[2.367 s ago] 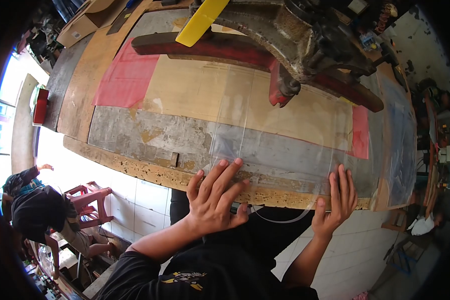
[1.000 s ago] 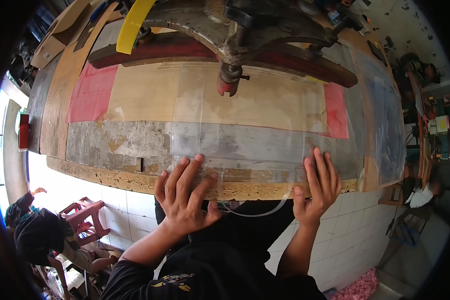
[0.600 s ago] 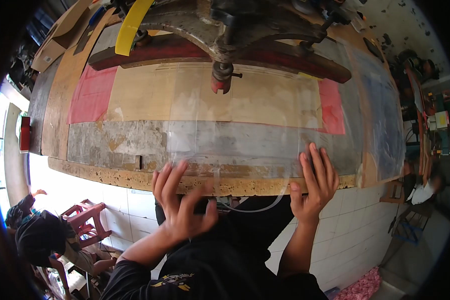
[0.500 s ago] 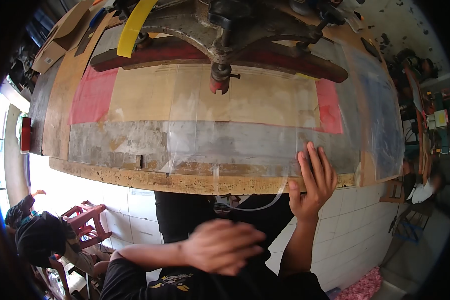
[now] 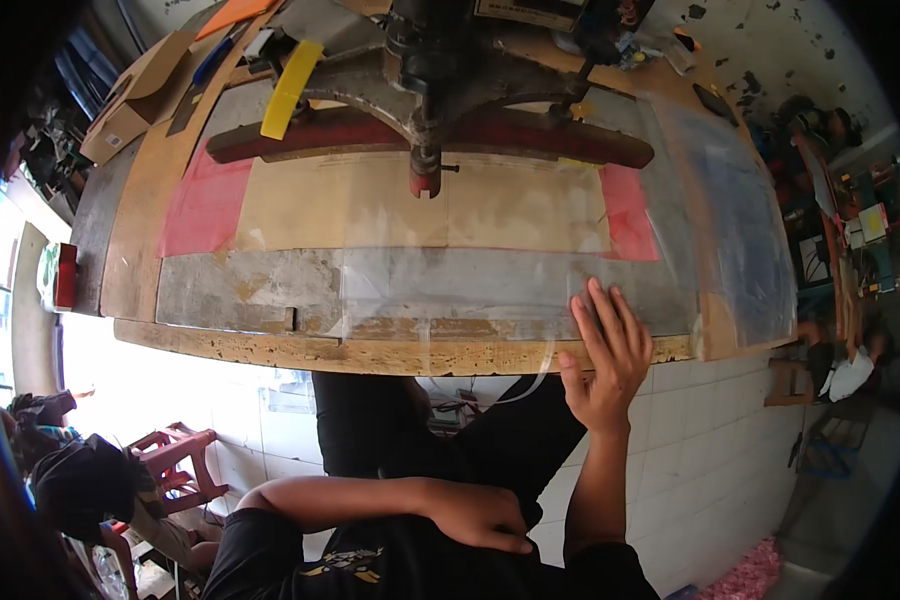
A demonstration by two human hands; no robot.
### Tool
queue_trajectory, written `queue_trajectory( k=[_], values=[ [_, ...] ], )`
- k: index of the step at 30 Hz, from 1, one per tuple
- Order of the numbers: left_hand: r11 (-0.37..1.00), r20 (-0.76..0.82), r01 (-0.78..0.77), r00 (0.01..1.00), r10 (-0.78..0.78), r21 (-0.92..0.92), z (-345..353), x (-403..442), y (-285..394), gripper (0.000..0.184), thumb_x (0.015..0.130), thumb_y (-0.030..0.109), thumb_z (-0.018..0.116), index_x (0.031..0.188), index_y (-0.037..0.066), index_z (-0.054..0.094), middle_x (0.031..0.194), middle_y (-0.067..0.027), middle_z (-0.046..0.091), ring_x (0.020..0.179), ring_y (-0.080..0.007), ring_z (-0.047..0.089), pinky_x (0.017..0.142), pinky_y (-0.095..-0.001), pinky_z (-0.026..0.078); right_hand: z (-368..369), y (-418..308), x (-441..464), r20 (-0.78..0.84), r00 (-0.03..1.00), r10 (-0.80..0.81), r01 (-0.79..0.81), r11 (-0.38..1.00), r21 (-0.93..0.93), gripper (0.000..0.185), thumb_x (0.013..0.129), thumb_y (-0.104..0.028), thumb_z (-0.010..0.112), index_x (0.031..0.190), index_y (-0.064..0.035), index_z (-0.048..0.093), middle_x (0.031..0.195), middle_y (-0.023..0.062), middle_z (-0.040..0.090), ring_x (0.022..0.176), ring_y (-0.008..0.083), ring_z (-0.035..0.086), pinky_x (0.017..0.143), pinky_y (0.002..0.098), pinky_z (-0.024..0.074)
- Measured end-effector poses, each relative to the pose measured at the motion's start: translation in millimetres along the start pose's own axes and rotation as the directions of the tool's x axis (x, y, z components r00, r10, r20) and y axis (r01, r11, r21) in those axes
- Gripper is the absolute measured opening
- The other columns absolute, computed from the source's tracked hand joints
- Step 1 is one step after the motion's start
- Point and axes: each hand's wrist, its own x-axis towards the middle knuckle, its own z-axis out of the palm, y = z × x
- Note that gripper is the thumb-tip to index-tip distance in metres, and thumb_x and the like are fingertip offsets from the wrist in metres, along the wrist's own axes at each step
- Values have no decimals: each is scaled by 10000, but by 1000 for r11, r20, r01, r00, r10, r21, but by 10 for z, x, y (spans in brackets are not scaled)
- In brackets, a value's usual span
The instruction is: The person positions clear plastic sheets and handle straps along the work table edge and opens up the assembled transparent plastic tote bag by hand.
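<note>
My right hand [image 5: 610,350] lies palm down at the bench's front edge, fingers stretched out and apart. Beneath its fingertips is the right side of a clear plastic sheet [image 5: 445,285], whose rounded end hangs over the wooden edge [image 5: 390,355]. Close against my black shirt, my left hand [image 5: 480,515] is closed, back facing up. Its fingertips are folded out of sight, so whether it holds anything is hidden. Behind the sheet, a tan strip [image 5: 300,205] with pink-red ends [image 5: 205,210] runs across the grey bench top.
A cast-metal machine with a long red bar [image 5: 320,140] spans the bench, a yellow strip [image 5: 292,90] hanging at its left. More plastic film [image 5: 750,240] lies at the right. A cardboard box [image 5: 140,95] is at the far left. A person [image 5: 90,490] sits lower left near a red stool [image 5: 185,460].
My left hand has drawn in toward my shirt, from a blurred, outstretched pose to a curled one. My right hand stays on the sheet's edge. The view has shifted slightly.
</note>
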Motion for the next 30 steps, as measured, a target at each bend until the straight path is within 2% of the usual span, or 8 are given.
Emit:
queue_trajectory(
  k=[3, 5, 7, 9, 12, 23, 27, 30],
  values=[
    [979, -419, -178, 885, 201, 94, -37, -238, 287, 248, 987, 267, 663, 926, 30, 702, 891, -140, 685, 902, -336, 664, 862, -424, 513, -111, -5, 2, 29, 1000, -2, 0, 999, 45, 542, 982, -539, 520, 1310, -145, 694, 1433, 89, 600, 1340, 320, 531, 1030, 473, 380],
    [914, -585, -38, 757, 290, 404, -193, -603, 679, 218, 898, 254, 775, 961, 55, 714, 916, -100, 704, 981, -299, 680, 870, -435, 514, -241, 8, -38, 100, 993, -68, 57, 992, 110, 610, 926, -607, 599, 1302, -137, 694, 1385, 112, 613, 1363, 328, 504, 1065, 519, 359],
    [642, -722, 381, 547, 423, 665, -155, -1096, 782, 298, 850, 252, 807, 1068, 75, 708, 1092, -106, 707, 1072, -268, 666, 930, -420, 509, -249, 74, -203, 50, 996, -76, 66, 983, 169, 497, 849, -453, 774, 1217, -123, 721, 1274, 104, 647, 1326, 327, 540, 1052, 523, 400],
    [343, -817, 793, 308, 488, 503, -336, -1246, 922, 450, 816, 304, 823, 1185, 90, 677, 1285, -109, 638, 1190, -279, 603, 1006, -453, 473, -104, 281, -472, -57, 987, -153, 163, 940, 299, 376, 772, -201, 869, 1110, -106, 734, 1218, 77, 654, 1284, 318, 579, 1009, 492, 464],
    [93, -857, 869, 452, 248, 485, -622, -1408, 1006, 594, 727, 278, 871, 1251, 111, 648, 1346, -85, 593, 1242, -302, 559, 1027, -489, 452, -276, 172, -349, -39, 993, -112, 119, 938, 326, 383, 738, -83, 864, 1089, -81, 709, 1204, 67, 651, 1260, 316, 599, 997, 469, 497],
    [80, -715, 756, 571, 404, 649, -572, -1492, 887, 406, 762, 208, 816, 1151, 143, 718, 1185, -36, 657, 1126, -239, 611, 985, -417, 472, -433, 86, -214, -7, 989, -147, 144, 962, 233, 359, 749, -140, 838, 1089, -78, 739, 1175, 43, 705, 1101, 264, 654, 987, 437, 488],
    [420, -682, 538, 549, 483, 731, -375, -1495, 1415, 195, 769, 137, 845, 929, 111, 736, 989, -17, 716, 919, -232, 702, 870, -354, 530, -1056, -34, -83, 31, 962, -272, 230, 863, 450, 185, 795, -140, 832, 942, -66, 747, 958, 46, 737, 925, 226, 704, 836, 348, 533],
    [753, -747, 163, 371, 551, 637, -351, -1497, 1722, 195, 810, 86, 845, 912, 48, 684, 905, -92, 725, 837, -194, 739, 730, -301, 572, -1410, -99, -58, -94, 995, 42, 57, 535, 843, 165, 898, -146, 781, 966, -18, 703, 907, 82, 712, 749, 157, 681, 655, 264, 526]
  ],
)
